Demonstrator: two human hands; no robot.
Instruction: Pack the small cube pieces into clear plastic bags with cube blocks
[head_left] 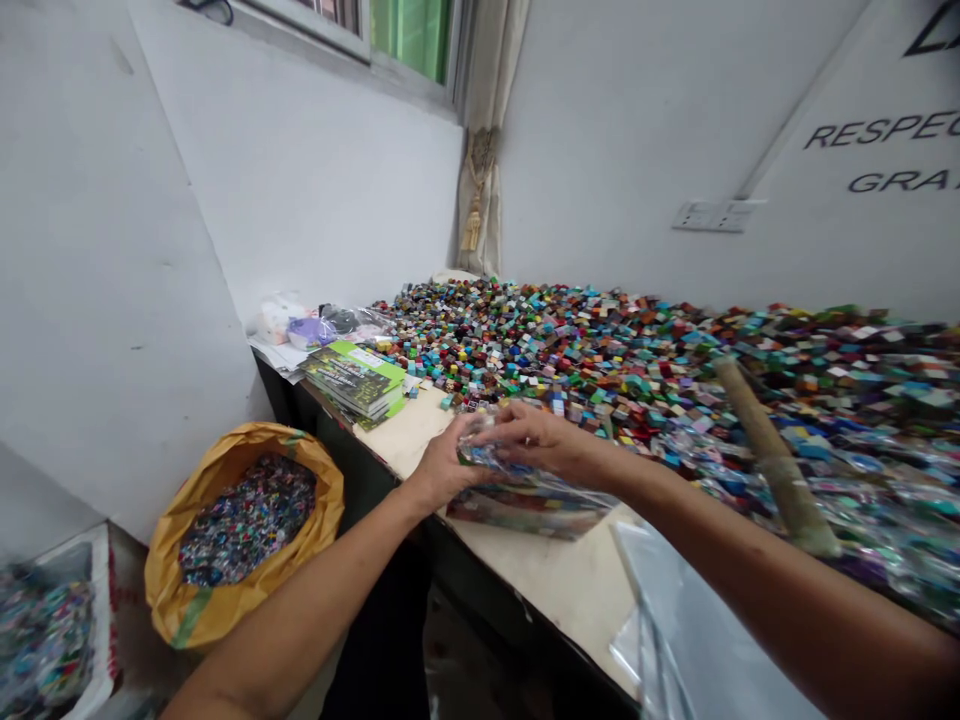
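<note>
My left hand [441, 466] is wrapped round the near left side of a clear plastic bag [484, 440] with small pieces in it. From the right, my right hand [529, 437] reaches over the same bag, its fingers bent onto the plastic; blur hides exactly what they grip. Under and beside the hands a flat stack of printed, plastic-covered packs [532, 508] lies on the pale table [559, 575]. Just beyond the hands begins a wide heap of small coloured blocks [525, 340].
Green booklets [356, 380] and plastic-wrapped items [311, 325] lie at the table's left end. A yellow sack [176, 600] and a white box [101, 600] of small pieces stand below. Clear plastic sleeves [697, 620] and a tube [776, 460] are to the right.
</note>
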